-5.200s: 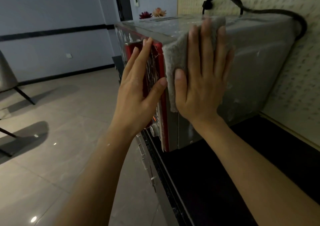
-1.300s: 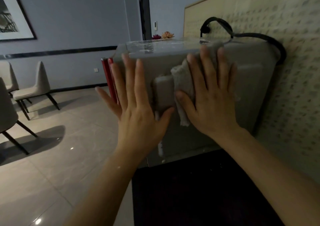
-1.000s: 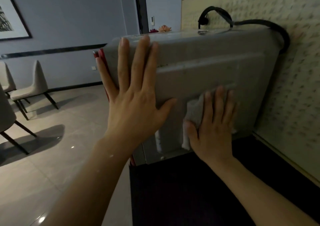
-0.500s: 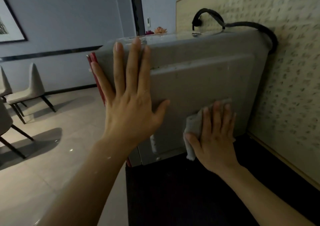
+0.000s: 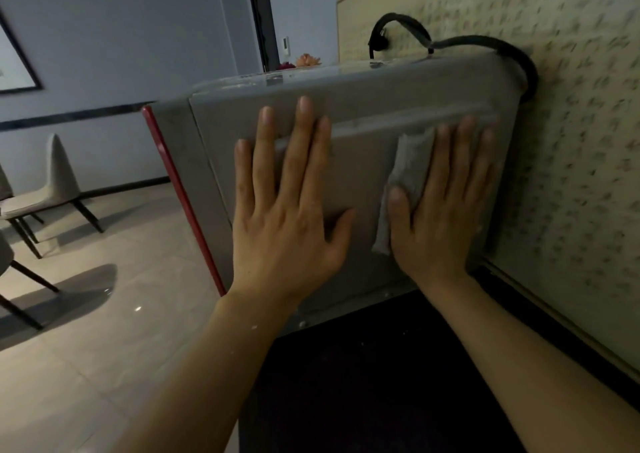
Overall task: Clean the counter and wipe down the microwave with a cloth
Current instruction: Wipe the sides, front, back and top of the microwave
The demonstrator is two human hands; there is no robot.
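Up slides the right hand (image 5: 440, 217), fingers flat and spread, pressing the grey cloth (image 5: 408, 175) against the side of the microwave (image 5: 363, 106); the left hand (image 5: 284, 217) lies flat beside it, fingers spread. It all sits on the dark bench (image 5: 381, 383).

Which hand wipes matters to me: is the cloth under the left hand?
No, the right hand presses the cloth on the microwave; the left hand is bare.

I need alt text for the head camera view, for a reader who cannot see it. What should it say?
A person's right hand presses a grey cloth flat against the side of a microwave, while the left hand lies flat on the same side. The microwave stands on a dark counter, a black cord at its back.
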